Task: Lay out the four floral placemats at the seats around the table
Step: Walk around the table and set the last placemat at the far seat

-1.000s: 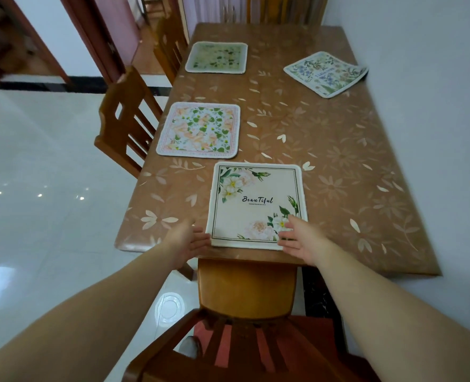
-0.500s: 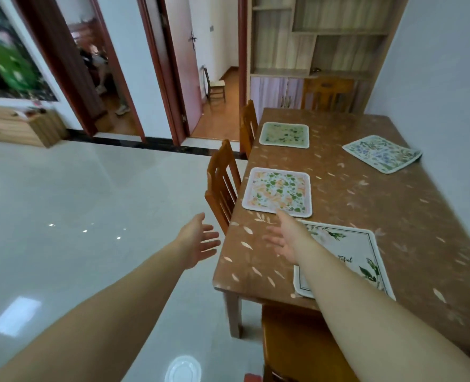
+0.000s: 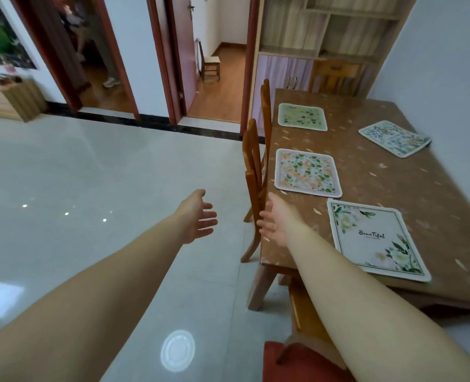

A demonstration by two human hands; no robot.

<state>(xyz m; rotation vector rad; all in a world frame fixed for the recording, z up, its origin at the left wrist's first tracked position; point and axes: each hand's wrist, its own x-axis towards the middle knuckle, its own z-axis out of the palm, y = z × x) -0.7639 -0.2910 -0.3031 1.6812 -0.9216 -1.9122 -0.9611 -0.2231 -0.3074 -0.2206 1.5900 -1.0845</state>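
Several floral placemats lie flat on the brown table (image 3: 388, 177). A white mat with the word "Beautiful" (image 3: 377, 241) sits at the near end. An orange-and-green mat (image 3: 307, 172) lies along the left side, a pale green mat (image 3: 302, 117) beyond it. A blue-flowered mat (image 3: 395, 137) rests askew by the right wall. My left hand (image 3: 196, 216) hangs open over the floor, left of the table. My right hand (image 3: 276, 220) is open at the table's near left corner, touching no mat.
Two wooden chairs (image 3: 256, 172) stand tucked at the table's left side, another chair (image 3: 336, 75) at the far end, and one (image 3: 308, 326) below my right arm. Glossy tiled floor (image 3: 90, 188) spreads left. Two doorways and a shelf unit (image 3: 325, 28) lie ahead. The wall bounds the table's right.
Both hands left the "Beautiful" mat, which stays at the near end. My view swung left, and my hands now hover open off the table's left corner.
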